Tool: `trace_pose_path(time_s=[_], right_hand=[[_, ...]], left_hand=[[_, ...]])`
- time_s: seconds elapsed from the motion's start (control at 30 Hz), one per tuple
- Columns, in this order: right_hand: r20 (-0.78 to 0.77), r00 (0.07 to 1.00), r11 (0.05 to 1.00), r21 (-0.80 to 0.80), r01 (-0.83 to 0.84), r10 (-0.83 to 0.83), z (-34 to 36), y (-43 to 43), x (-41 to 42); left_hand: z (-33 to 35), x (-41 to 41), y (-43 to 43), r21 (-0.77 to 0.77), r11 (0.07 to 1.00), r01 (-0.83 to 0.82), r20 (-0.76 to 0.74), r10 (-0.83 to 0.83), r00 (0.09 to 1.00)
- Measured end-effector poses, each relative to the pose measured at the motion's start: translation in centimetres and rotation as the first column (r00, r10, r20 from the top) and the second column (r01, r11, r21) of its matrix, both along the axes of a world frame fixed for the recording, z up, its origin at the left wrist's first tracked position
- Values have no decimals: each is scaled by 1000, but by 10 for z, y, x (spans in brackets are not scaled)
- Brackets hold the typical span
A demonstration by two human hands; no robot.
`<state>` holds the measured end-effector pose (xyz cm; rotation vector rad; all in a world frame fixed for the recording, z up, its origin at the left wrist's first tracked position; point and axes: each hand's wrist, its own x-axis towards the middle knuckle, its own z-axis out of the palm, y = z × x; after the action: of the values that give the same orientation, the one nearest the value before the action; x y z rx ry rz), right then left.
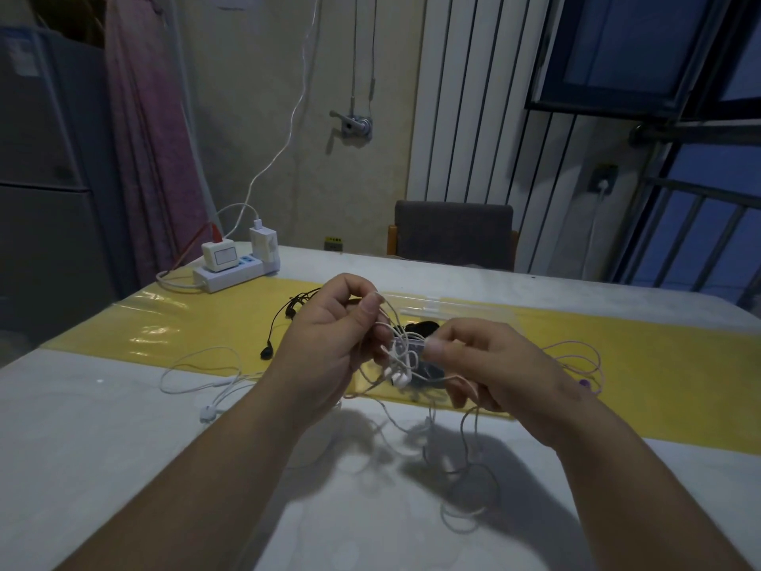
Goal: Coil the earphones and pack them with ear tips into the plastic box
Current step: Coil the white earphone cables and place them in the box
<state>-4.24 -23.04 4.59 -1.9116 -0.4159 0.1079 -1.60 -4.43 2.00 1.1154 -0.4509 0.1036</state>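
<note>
We hold the white earphones (401, 366) in the air in front of the clear plastic box (465, 309). The cord is thin, limp and light (loose loops dangle below), so we judge it tangles easily and is best taken near the hard little buds. Our left hand (329, 344) curls round several strands, and our right hand (494, 368) pinches one. Underneath lies a glossy yellow mat (185, 323).

White power strip (228, 276) on the table (123, 447), grey chair (453, 234) beyond it
</note>
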Motion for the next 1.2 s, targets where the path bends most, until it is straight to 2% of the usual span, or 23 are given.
trace_pose_path(time_s=[0.27,0.43,0.63,0.77,1.0,1.1,1.2], right_hand=[[19,999,999,-22,-35,36,-4,3,2],[18,1000,999,29,-24,23,-2,6,-1],[-44,999,985,170,6,1,8,9,-9],[-62,998,982,184,36,-25,10,11,-11],[-57,997,987,148,59,-51,8,10,-8],[-54,998,992,120,33,-27,7,9,-8],[-84,996,986,166,20,-6,8,8,-9]], left_hand=[[0,-1,-2,-7,999,40,26,-40,999],[-1,-1,-3,-2,999,38,41,-38,998],[0,-2,0,57,998,22,-18,-21,1000],[0,-2,4,96,994,49,-73,-42,996],[-2,-1,4,200,976,80,47,-92,995],[-1,-2,3,224,972,66,60,-81,995],[-1,-3,4,264,964,30,61,-48,997]])
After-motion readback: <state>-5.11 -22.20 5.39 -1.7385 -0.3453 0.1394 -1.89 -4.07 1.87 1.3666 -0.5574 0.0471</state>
